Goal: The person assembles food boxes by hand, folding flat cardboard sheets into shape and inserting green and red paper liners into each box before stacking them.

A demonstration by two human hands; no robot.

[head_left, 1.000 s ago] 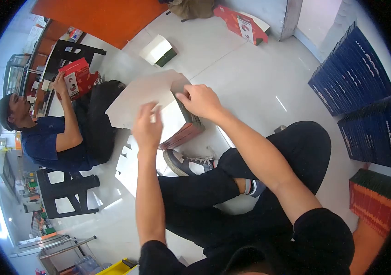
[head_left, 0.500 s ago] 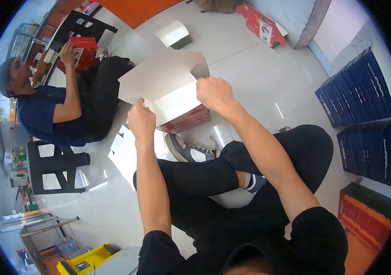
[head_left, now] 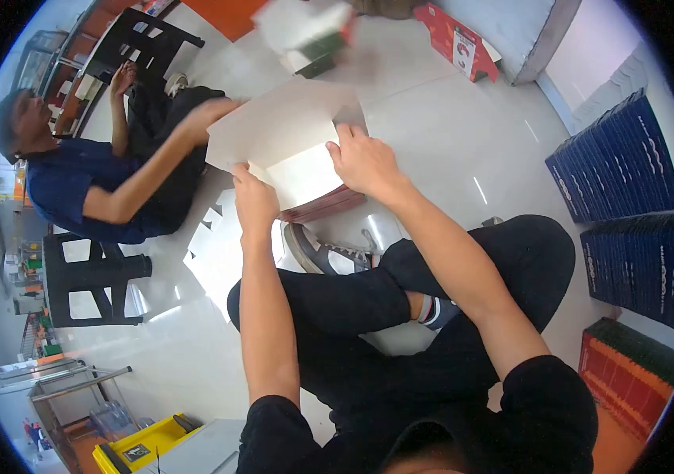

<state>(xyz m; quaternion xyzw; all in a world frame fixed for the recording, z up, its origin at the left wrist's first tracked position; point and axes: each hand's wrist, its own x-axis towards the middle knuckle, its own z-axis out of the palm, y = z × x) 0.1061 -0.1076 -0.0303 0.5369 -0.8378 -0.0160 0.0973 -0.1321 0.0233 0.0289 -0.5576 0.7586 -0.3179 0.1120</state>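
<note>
An open cardboard box (head_left: 305, 175), white inside with a large flap standing up at the back, is in front of my crossed legs. My left hand (head_left: 256, 199) pinches its near left corner. At the right side wall, my right hand (head_left: 364, 162) grips the edge, thumb inside and fingers against the folded side flap. Red edges of cardboard (head_left: 325, 207) show beneath the box's near side. Flat white cardboard sheets (head_left: 218, 253) lie on the floor to the left of my left forearm.
A co-worker (head_left: 76, 186) sits at the left, one arm reaching toward my box. Beyond it is a blurred white, red and green box (head_left: 317, 47). A red box (head_left: 459, 47) stands at the back. Blue cardboard stacks (head_left: 617, 158) and a red stack (head_left: 629, 371) stand right; a black stool (head_left: 100, 276) stands left.
The co-worker's red box has left their hands, and their arm has swung toward my box. A blurred box now appears by the small white one. My right hand's fingers have shifted along the side edge.
</note>
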